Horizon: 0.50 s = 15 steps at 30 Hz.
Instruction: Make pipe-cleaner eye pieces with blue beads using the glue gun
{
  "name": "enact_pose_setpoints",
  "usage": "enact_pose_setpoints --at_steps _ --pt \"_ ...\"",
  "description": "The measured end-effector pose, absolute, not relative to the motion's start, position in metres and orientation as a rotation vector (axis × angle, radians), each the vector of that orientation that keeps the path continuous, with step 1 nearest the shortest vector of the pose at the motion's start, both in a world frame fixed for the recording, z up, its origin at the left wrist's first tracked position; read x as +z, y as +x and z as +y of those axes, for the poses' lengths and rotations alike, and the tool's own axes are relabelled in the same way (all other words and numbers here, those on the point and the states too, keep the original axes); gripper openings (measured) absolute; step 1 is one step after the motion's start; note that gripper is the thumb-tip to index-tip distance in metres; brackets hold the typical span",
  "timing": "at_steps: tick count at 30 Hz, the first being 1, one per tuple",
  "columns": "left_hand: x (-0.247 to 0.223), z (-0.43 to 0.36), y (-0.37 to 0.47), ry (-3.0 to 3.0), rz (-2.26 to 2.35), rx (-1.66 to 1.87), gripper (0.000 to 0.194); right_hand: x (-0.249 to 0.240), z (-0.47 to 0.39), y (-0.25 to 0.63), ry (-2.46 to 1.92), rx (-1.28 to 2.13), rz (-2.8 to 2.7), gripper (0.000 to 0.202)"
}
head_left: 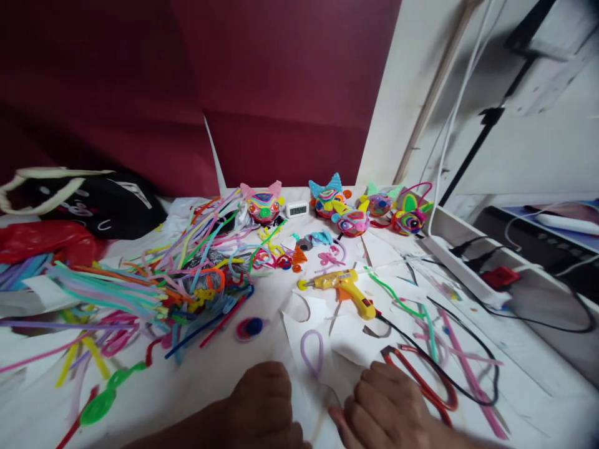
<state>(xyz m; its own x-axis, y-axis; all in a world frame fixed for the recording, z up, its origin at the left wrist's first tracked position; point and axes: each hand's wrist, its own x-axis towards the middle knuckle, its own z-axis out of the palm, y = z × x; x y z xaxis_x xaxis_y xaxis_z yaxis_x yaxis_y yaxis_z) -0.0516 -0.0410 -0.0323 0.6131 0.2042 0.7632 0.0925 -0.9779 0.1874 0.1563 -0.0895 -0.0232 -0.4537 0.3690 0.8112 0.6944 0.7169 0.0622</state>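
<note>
Hands occupy the bottom edge of the view, both resting knuckles-up on the white surface [224,374]. The left hand [262,402] is curled into a loose fist with the fingers folded under; nothing is visible inside it, and whether it grips anything cannot be told. The right hand [388,405] is likewise loosely curled, its fingers bent down onto a sheet of white paper [346,343]; no object shows in its grasp. A lilac pipe-cleaner loop [312,349] lies on that paper between the two hands and just ahead of them, touching neither. A red pipe-cleaner loop [433,383] lies just beside the right hand, on its outer side. A yellow glue gun [344,285] rests on its side farther up the paper, its black cord [468,349] running off to the right. A dense heap of coloured pipe cleaners [154,280] covers the left part of the surface. Five finished pipe-cleaner figures [353,209] stand in a row at the far edge, with a small digital clock [297,209] among them. A white power strip [461,268] lies along the right edge.
</note>
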Motion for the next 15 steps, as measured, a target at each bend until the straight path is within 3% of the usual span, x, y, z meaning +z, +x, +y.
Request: enact_pose_setpoints --at_steps 4,7,10,15 --pt "0.010 -0.027 -0.057 2.592 0.595 1.379 0.023 -0.021 -0.088 0.152 -0.727 -0.533 -2.104 0.046" --pt "0.043 -0.001 -0.062 2.477 0.951 1.211 0.023 -0.021 -0.089 0.151 -0.711 -0.526 -2.113 0.049" --pt "0.067 0.040 -0.053 2.557 1.010 1.106 0.016 -0.024 -0.091 0.152 -0.694 -0.502 -2.136 0.045" --pt "0.066 0.126 -0.002 2.905 0.925 0.623 0.029 -0.032 -0.087 0.152 -0.708 -0.546 -2.073 0.043"
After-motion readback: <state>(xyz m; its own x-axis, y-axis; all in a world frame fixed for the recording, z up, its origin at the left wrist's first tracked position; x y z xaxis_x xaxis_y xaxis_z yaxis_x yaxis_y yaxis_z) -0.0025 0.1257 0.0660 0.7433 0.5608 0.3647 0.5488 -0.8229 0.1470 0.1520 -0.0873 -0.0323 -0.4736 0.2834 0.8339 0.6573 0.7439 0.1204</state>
